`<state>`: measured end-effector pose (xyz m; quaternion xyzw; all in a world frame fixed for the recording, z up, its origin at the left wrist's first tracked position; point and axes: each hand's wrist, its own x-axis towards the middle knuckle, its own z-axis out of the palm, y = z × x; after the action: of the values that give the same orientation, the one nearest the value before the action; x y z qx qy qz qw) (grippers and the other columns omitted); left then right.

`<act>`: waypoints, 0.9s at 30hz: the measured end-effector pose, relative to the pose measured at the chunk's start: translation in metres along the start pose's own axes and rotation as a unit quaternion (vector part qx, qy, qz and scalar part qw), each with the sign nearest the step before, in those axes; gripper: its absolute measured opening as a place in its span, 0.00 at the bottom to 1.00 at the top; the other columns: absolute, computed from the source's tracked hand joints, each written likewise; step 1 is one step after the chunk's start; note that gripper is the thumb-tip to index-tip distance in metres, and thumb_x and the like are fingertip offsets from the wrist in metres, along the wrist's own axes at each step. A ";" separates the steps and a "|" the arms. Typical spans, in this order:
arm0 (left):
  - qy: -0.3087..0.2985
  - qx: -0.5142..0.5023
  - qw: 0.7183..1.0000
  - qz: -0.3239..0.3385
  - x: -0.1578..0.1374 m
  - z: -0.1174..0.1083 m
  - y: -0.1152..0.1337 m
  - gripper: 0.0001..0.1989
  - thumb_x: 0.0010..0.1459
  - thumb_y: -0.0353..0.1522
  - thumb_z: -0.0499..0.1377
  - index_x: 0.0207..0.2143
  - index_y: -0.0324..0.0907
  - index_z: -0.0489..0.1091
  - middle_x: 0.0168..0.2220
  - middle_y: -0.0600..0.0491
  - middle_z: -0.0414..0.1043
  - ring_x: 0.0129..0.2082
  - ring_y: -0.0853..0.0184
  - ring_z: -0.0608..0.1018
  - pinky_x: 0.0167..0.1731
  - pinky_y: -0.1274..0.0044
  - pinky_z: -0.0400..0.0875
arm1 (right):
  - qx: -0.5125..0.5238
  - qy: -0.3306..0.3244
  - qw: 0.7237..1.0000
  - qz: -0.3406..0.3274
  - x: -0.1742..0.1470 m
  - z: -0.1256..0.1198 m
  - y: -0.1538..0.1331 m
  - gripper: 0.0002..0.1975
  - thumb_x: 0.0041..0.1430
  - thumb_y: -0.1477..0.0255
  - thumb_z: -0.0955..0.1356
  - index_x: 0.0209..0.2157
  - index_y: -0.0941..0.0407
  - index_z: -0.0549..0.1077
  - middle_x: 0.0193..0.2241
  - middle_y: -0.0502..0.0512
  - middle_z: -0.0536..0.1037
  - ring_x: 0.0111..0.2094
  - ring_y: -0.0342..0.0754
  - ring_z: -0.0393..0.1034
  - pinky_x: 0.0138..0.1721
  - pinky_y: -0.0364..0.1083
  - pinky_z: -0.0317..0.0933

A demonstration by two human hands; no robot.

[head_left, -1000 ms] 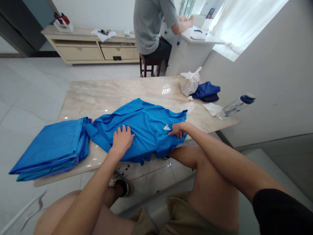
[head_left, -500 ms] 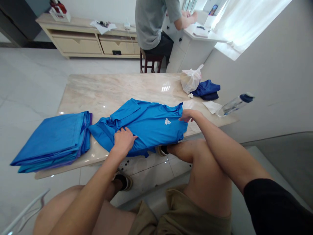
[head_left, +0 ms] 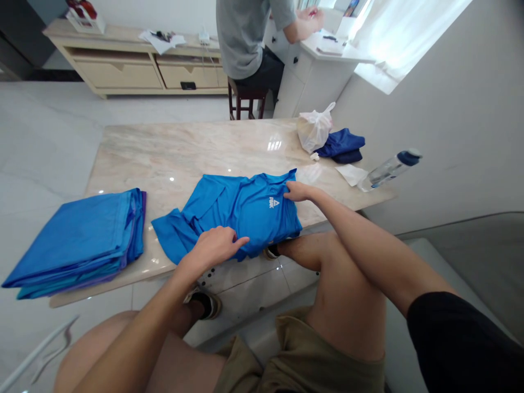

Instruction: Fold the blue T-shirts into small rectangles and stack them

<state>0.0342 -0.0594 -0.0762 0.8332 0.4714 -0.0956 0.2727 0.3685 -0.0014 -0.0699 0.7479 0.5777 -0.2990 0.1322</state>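
A bright blue T-shirt (head_left: pixel 257 210) with a small white logo lies wrinkled across the front of the marble-look table, its near edge hanging over the side. My right hand (head_left: pixel 297 191) pinches the cloth near the shirt's right end. Over the near-left part of the shirt is my left hand (head_left: pixel 219 244), its thumb stretched out to the right and its fingers partly hidden behind the hand; no cloth shows gripped in it. Left of the shirt sits a stack of folded blue and purple clothes (head_left: pixel 82 229).
The marble-look table (head_left: pixel 184 147) carries a white plastic bag (head_left: pixel 314 130), dark blue cloth (head_left: pixel 343 144), a white paper (head_left: pixel 351 174) and a tilted water bottle (head_left: pixel 391 169). Beyond it, a person in a grey shirt (head_left: pixel 243 41) sits on a stool by a white cabinet.
My right hand has drawn the shirt's right end slightly left, and the cloth is more bunched. The shirt's left end has come away from the stack. My left hand has shifted right, thumb extended.
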 end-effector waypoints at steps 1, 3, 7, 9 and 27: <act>0.003 -0.052 0.999 0.014 0.000 -0.001 -0.002 0.26 0.70 0.53 0.57 0.36 0.45 0.86 0.36 0.41 0.87 0.41 0.47 0.88 0.41 0.66 0.78 | 0.002 0.035 0.999 -0.042 0.000 -0.001 -0.006 0.13 0.70 0.71 0.71 0.53 0.60 0.73 0.53 0.69 0.82 0.55 0.61 0.76 0.56 0.50 0.69; 0.053 -0.145 0.988 0.031 0.003 -0.006 -0.009 0.23 0.69 0.51 0.57 0.43 0.47 0.86 0.38 0.45 0.88 0.41 0.51 0.88 0.42 0.68 0.78 | 0.023 0.089 0.983 -0.157 -0.005 -0.003 -0.023 0.12 0.70 0.73 0.68 0.53 0.59 0.71 0.53 0.68 0.80 0.52 0.58 0.75 0.55 0.49 0.66; 0.217 -0.279 0.931 0.088 0.015 -0.028 -0.026 0.30 0.64 0.50 0.64 0.62 0.44 0.76 0.60 0.42 0.82 0.58 0.52 0.83 0.59 0.64 0.77 | 0.118 0.081 0.911 -0.386 -0.036 -0.006 -0.062 0.07 0.68 0.74 0.66 0.47 0.55 0.70 0.43 0.56 0.78 0.42 0.51 0.70 0.48 0.48 0.64; 0.244 -0.331 0.903 0.123 0.022 -0.041 -0.031 0.35 0.63 0.52 0.66 0.66 0.43 0.72 0.68 0.41 0.75 0.67 0.51 0.77 0.68 0.60 0.71 | 0.175 0.030 0.874 -0.453 -0.059 -0.010 -0.078 0.04 0.69 0.72 0.68 0.44 0.54 0.71 0.38 0.51 0.76 0.39 0.49 0.68 0.44 0.46 0.63; 0.133 -0.704 0.694 0.069 -0.021 -0.051 0.005 0.24 0.53 0.51 0.76 0.39 0.41 0.83 0.36 0.48 0.86 0.37 0.56 0.87 0.42 0.69 0.82 | 0.364 -0.027 0.835 -0.412 -0.074 -0.007 -0.087 0.43 0.49 0.57 0.86 0.63 0.50 0.72 0.52 0.56 0.83 0.47 0.52 0.79 0.46 0.49 0.74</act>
<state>0.0223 -0.0493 -0.0230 0.4320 0.3735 0.3950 0.7196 0.2776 -0.0298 -0.0074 0.4270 0.6780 -0.5344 -0.2691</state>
